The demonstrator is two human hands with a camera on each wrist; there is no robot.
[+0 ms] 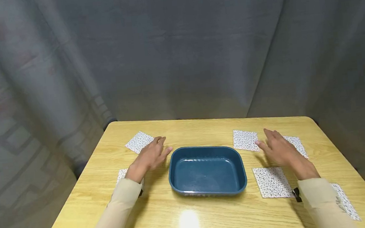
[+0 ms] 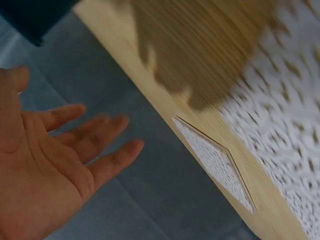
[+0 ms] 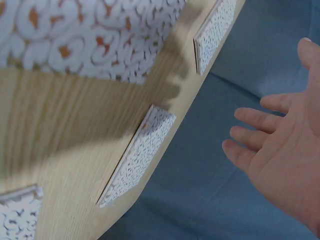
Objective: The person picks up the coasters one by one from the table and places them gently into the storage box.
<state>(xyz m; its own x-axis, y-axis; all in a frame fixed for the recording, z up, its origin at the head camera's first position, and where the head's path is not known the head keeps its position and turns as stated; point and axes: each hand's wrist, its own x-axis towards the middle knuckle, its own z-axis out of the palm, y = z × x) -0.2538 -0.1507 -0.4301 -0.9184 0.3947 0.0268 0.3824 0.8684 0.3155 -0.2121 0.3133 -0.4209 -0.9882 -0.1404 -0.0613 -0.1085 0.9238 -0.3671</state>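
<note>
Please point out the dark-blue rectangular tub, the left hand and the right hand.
Dark-blue rectangular tub (image 1: 207,173): head view, bare inner floor.
Left hand (image 1: 149,156): head view, back of hand.
Right hand (image 1: 279,150): head view, back of hand.

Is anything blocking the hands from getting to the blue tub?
Nothing visible stands between the left hand or right hand and the blue tub. The patterned squares near the right hand lie flat on the table.

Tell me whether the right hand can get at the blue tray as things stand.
Likely yes: the right hand holds nothing, and nothing upright stands between it and the blue tray, only the table and flat patterned squares.
</note>
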